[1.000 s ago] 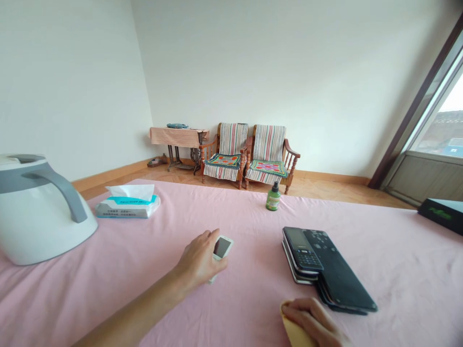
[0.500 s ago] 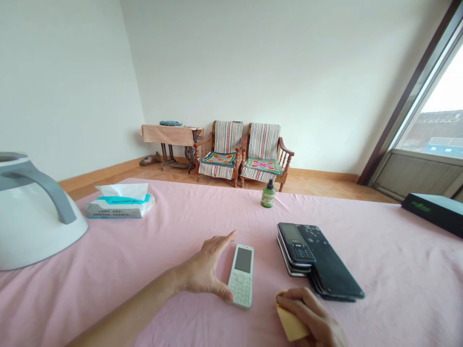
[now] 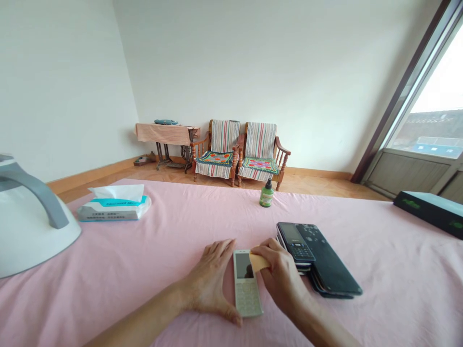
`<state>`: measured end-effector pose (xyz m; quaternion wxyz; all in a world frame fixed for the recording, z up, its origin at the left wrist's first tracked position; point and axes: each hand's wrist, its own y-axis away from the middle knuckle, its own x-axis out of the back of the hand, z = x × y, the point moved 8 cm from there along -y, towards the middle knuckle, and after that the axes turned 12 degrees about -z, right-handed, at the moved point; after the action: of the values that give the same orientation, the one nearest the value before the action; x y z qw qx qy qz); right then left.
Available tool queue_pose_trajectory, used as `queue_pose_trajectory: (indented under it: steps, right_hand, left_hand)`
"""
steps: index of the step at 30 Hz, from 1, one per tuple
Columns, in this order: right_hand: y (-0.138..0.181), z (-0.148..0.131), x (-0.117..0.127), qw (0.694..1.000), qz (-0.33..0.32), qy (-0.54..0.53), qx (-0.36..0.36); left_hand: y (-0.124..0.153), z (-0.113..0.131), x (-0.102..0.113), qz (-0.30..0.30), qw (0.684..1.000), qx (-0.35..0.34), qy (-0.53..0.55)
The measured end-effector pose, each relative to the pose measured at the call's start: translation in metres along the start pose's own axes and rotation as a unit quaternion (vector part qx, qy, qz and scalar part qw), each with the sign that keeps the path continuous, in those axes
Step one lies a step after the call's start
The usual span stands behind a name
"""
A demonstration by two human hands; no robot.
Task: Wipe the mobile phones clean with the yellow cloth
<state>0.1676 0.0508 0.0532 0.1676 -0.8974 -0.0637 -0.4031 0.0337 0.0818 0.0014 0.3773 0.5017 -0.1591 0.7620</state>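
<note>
A white keypad phone [image 3: 248, 294] lies face up on the pink cloth, its dark screen toward the far end. My left hand [image 3: 213, 279] rests along the phone's left side, thumb and fingers spread, with the thumb by its lower left corner. In my right hand [image 3: 280, 270] a small yellow cloth [image 3: 259, 262] is pinched, held at the upper right edge of the phone beside the screen. Close to the right of that hand lies a stack of phones, a black keypad phone [image 3: 294, 241] on top, with a larger black device [image 3: 334, 265] next to it.
A green spray bottle [image 3: 266, 195] stands farther back. On the left are a tissue pack [image 3: 114, 207] and a white kettle with a grey handle [image 3: 32, 226]. A black box [image 3: 430, 209] sits at the right edge. Two wooden chairs [image 3: 258, 149] stand beyond the table.
My right hand has moved up and left with the yellow cloth, from the cloth-covered table onto the phone's upper edge. My left hand stays beside the phone. The view has shifted slightly.
</note>
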Motion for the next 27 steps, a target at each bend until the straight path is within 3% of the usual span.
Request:
queue_pose_trajectory:
  steps: [8, 18, 27]
  right_hand:
    - [-0.026, 0.019, -0.017, 1.0, -0.01, 0.019, -0.017]
    - [-0.018, 0.013, -0.038, 0.995, -0.081, 0.053, -0.015]
    - [-0.017, 0.013, -0.047, 0.993, -0.08, 0.07, -0.044]
  left_hand:
    - [0.004, 0.003, 0.007, 0.046, 0.997, -0.01, 0.054]
    - [0.004, 0.003, 0.01, 0.04, 0.997, 0.045, 0.044]
    - [0.014, 0.019, 0.003, 0.069, 0.994, 0.034, 0.076]
